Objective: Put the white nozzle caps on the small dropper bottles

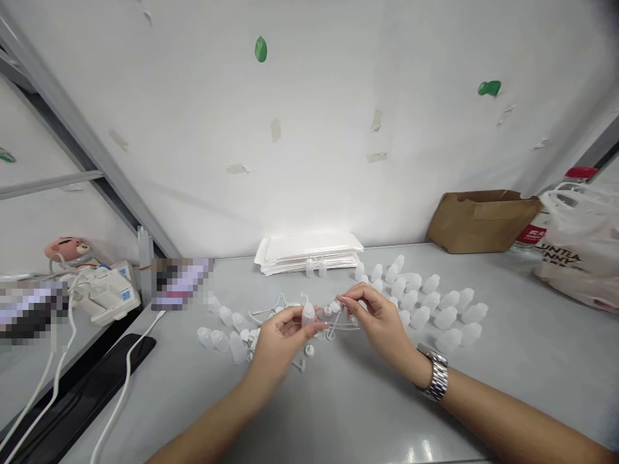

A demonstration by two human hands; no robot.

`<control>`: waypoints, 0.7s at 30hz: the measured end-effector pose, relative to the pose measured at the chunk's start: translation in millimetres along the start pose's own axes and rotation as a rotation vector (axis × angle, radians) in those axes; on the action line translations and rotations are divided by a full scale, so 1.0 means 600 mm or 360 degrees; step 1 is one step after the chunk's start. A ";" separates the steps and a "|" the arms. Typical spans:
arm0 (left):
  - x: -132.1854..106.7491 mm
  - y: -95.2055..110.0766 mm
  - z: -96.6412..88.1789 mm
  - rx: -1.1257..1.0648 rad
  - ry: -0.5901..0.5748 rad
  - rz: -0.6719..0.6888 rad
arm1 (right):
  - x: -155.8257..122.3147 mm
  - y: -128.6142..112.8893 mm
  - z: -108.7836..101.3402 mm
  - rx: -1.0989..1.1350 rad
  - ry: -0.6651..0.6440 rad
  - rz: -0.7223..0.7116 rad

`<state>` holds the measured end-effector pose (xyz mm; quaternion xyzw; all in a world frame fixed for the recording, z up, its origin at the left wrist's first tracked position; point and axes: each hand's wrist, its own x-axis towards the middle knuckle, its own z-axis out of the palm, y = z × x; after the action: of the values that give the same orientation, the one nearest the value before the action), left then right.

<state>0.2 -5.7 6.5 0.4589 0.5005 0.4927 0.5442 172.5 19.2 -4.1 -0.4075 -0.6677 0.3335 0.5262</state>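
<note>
My left hand is closed around a small translucent white bottle, held upright with a thin tip on top. Just to its right, my right hand pinches a small white cap-like piece between thumb and fingertips. Bottle and piece are apart. Below and behind the hands lie thin white tubes in a loose tangle, partly hidden by the fingers. A round white cap rests on the grey table under my left hand. Several loose white pieces lie left of that hand.
Many frosted bottles spread over the table at right. Two small bottles stand before a stack of white sheets. A cardboard box and plastic bag sit at back right. Cables and a power strip lie left.
</note>
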 end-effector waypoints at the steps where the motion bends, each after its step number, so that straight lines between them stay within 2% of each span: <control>1: -0.002 -0.001 0.002 0.0084 -0.0038 0.0016 | -0.003 -0.006 -0.001 0.0104 -0.0021 0.0046; 4: -0.005 -0.008 0.004 0.0283 -0.0106 0.0114 | -0.010 -0.020 -0.001 0.0321 -0.0090 0.0103; 6: -0.005 -0.013 0.004 0.0383 -0.0117 0.0189 | -0.014 -0.023 0.001 0.0346 -0.0110 0.0102; 13: -0.007 -0.014 0.002 0.0616 -0.0143 0.0275 | -0.016 -0.021 -0.002 0.0179 -0.0188 -0.0026; 21: -0.008 -0.011 0.002 0.0651 -0.0195 0.0257 | 0.004 -0.032 -0.024 -0.0017 -0.0521 -0.0173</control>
<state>1.8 -11.3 0.7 0.6274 0.5176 0.3941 0.4279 182.6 13.2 16.9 -0.3139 -0.7672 0.3631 0.4254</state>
